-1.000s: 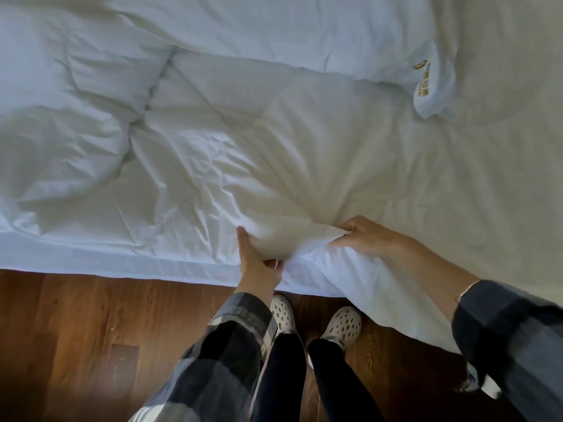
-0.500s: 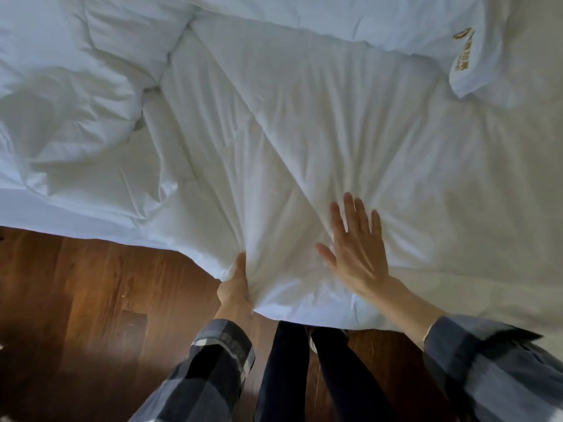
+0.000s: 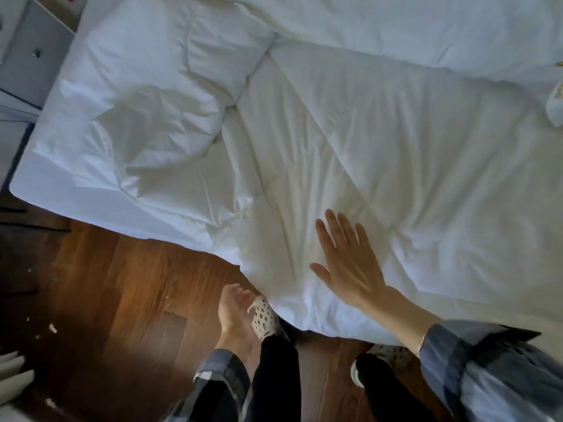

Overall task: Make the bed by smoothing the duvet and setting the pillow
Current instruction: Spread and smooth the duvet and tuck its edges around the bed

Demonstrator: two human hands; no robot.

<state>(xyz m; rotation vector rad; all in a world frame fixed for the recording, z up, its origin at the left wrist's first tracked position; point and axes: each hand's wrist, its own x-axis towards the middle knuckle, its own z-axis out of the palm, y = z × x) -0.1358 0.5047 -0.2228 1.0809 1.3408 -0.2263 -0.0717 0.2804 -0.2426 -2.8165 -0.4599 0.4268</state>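
Note:
A white duvet (image 3: 380,153) covers the bed, creased and bunched toward the left. Its near edge hangs over the bedside above the floor. My right hand (image 3: 347,260) lies flat on the duvet near that edge, fingers spread, holding nothing. My left hand (image 3: 236,309) is off the bed, below the hanging edge and over the floor, fingers loosely curled and apart from the cloth. A white pillow (image 3: 426,28) lies along the far side of the bed; its corner with gold print (image 3: 556,99) shows at the right edge.
Dark wooden floor (image 3: 106,300) runs along the bedside, with small white scraps at the left. A grey bedside cabinet (image 3: 33,53) stands at the top left. My feet in white perforated clogs (image 3: 265,318) stand right by the bed.
My left hand has let go of the duvet edge and dropped away from it. My right hand stays flat on the duvet. The view has shifted, so more of the bed's left end shows.

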